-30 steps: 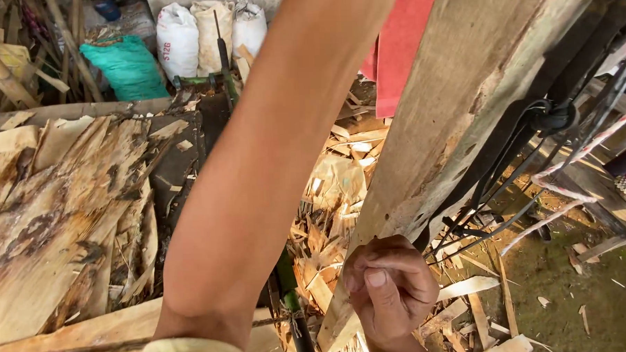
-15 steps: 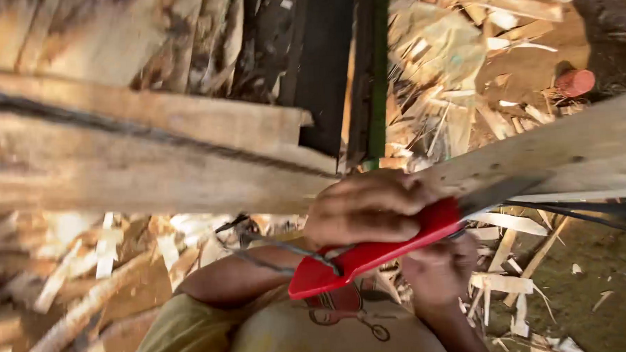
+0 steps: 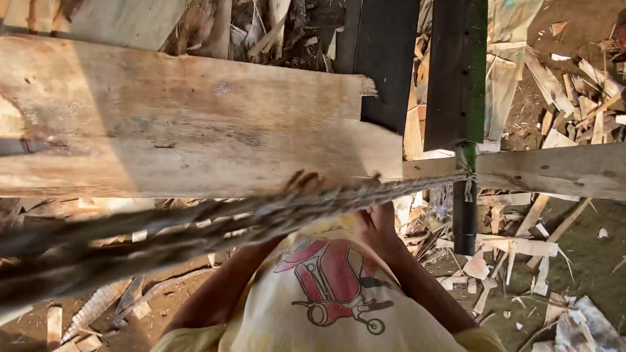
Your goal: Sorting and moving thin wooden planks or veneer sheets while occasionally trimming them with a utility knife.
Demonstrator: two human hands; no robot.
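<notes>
A wide, pale wooden plank lies level across the upper view. My left hand reaches up to its near edge, and its fingertips curl over the edge. My right hand meets the same edge further right, its fingers mostly hidden under the plank and behind a rope. That thick twisted rope crosses in front of both hands, running from the lower left to a knot on a dark post. My yellow shirt with a red print fills the bottom.
A dark upright post with a green edge stands just right of the plank. A narrower wooden beam runs rightwards from the knot. Wood offcuts and shavings cover the dirt ground below and on both sides.
The red object held half a second ago is no longer in view. Both hands are now at the plank's near edge, and the rope crosses in front of them.
</notes>
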